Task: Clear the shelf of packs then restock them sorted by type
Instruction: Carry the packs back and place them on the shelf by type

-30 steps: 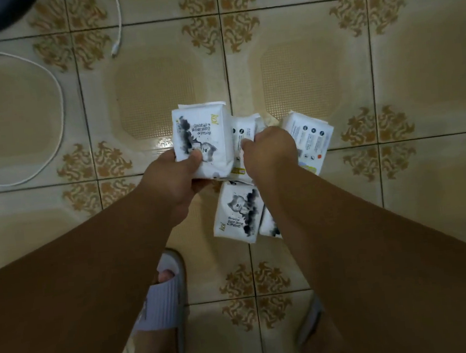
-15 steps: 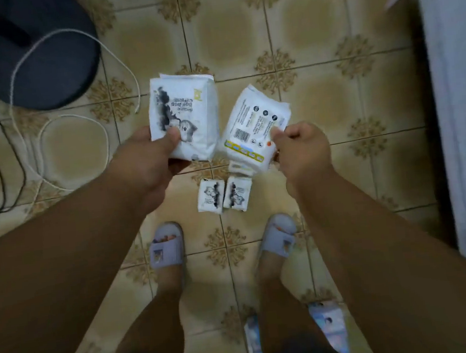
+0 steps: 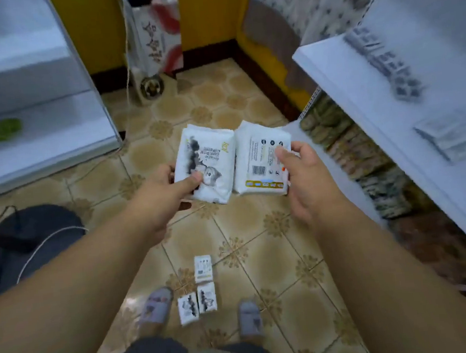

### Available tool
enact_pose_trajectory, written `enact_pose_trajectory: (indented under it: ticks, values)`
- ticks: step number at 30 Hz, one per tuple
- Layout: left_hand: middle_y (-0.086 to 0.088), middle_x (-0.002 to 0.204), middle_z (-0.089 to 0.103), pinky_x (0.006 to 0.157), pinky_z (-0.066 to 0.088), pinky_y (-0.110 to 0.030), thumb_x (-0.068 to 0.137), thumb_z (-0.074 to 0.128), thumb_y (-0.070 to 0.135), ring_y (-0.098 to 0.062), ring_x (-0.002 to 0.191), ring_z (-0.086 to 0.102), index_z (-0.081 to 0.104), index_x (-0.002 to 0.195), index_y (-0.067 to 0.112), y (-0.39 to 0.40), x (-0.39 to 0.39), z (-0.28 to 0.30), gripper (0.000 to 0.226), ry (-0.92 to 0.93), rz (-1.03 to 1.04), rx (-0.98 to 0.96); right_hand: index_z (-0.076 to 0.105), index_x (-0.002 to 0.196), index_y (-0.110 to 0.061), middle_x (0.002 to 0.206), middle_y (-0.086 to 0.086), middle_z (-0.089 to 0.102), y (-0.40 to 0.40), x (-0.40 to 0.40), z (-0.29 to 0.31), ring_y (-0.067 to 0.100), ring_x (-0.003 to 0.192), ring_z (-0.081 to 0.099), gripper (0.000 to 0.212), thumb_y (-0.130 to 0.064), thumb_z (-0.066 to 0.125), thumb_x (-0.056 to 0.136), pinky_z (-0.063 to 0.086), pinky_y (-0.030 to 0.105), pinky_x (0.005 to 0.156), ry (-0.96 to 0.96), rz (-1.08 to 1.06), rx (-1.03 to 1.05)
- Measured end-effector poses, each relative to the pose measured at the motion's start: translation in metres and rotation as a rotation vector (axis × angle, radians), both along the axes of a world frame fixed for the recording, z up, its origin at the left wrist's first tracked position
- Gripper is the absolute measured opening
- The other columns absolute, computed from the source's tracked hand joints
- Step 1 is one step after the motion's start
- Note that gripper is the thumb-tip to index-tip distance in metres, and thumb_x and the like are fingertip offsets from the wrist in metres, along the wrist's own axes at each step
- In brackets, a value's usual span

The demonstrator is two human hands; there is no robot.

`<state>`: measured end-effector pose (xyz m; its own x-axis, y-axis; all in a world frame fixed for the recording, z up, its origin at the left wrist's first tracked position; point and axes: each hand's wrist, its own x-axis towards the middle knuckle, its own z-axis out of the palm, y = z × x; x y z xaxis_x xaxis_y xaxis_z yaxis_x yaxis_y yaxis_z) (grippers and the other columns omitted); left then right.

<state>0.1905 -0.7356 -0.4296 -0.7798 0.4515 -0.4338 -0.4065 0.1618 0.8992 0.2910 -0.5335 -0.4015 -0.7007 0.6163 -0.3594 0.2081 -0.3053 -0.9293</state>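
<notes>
Raised packs (image 3: 206,166), seemingly touching, between both hands.

A floor (image 3: 265,261) of beige tiles with brown flower marks at the corners carries three small white packs (image 3: 203,268) lying near the person's slippers (image 3: 156,306): two side by side, one just beyond them. A dark round base (image 3: 25,247) with a white cable (image 3: 42,246) across it rests on the floor at left. A tall printed box (image 3: 155,33) stands at the far wall. The white shelf (image 3: 385,110) at right bears blurred packs (image 3: 383,62); the white shelf at left (image 3: 51,131) holds something green (image 3: 4,133).
</notes>
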Motion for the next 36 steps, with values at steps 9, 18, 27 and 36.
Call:
enact_pose_trajectory:
  ticks: [9,18,27,36]
  values:
    - [-0.015,0.116,0.069,0.091,0.055,-0.045,0.093,0.064,0.019,-0.027,0.095,0.068,0.052,0.123,0.004,0.088,-0.023,0.112,0.035,-0.067,-0.28,0.244,0.049,0.125,-0.009,0.119,0.013,0.068,0.026,0.055,0.093,0.028,0.091,0.072,0.036,-0.011,0.063,0.093,0.057,0.039,0.062,0.205,-0.439,-0.102]
    - [-0.008,0.121,0.069,0.098,0.049,-0.052,0.092,0.056,0.008,-0.036,0.113,0.063,0.05,0.131,0.024,0.224,0.077,0.196,0.042,-0.159,-0.585,0.509,0.063,0.121,-0.017,0.111,0.006,0.073,0.112,0.152,0.183,0.027,0.094,0.072,0.027,-0.023,0.049,0.099,0.057,0.052,0.084,0.338,-0.463,-0.026]
    - [0.0,0.109,0.074,0.091,0.054,-0.042,0.098,0.055,0.033,-0.024,0.101,0.07,0.055,0.127,0.023,0.326,0.146,0.257,0.031,-0.073,-0.648,0.55,0.063,0.118,-0.016,0.108,0.007,0.074,0.186,0.226,0.25,0.026,0.097,0.072,0.059,-0.058,0.061,0.078,0.056,0.041,0.082,0.253,-0.462,0.246]
    - [-0.007,0.111,0.073,0.071,0.057,-0.035,0.092,0.063,0.025,-0.022,0.088,0.072,0.056,0.126,0.016,0.451,0.12,0.292,0.036,-0.149,-0.681,0.636,0.056,0.132,-0.005,0.104,0.011,0.072,0.272,0.222,0.271,0.023,0.084,0.069,0.067,-0.029,0.071,0.07,0.056,0.032,0.067,0.66,-0.797,0.16]
